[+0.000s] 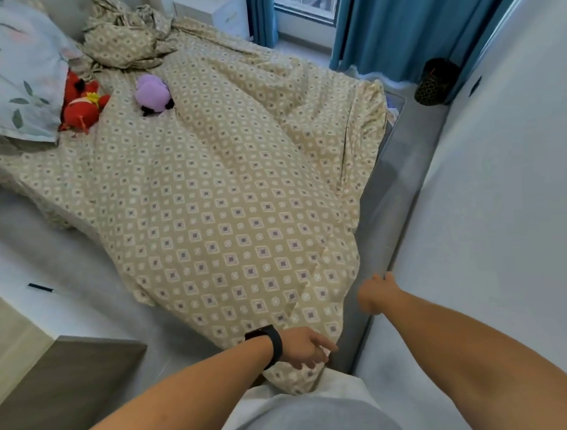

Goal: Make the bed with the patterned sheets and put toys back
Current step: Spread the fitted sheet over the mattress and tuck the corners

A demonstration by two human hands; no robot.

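**Patterned sheet spread over bed; both hands at near corner**

While the beige diamond-patterned sheet [226,192] lies spread diagonally over the grey bed [75,265], its near corner hangs at the foot end just below the left hand [304,347]. The left hand has its fingers extended and relaxed, lying over the sheet corner; no grip is visible. A black wristband [268,343] sits on the left wrist. The right hand [376,294] reaches past the sheet's right edge towards the gap beside the white wall [511,197]; its fingers are turned away, so its state cannot be determined.

At the head end, a red plush toy [83,105] lies touching a leaf-print pillow [6,70]. A purple plush toy [152,92] lies on the sheet, near the red one. Bunched fabric of the same pattern [125,37] is heaped behind them. Blue curtains [405,11] flank the window. No legible writing or brand marks appear.
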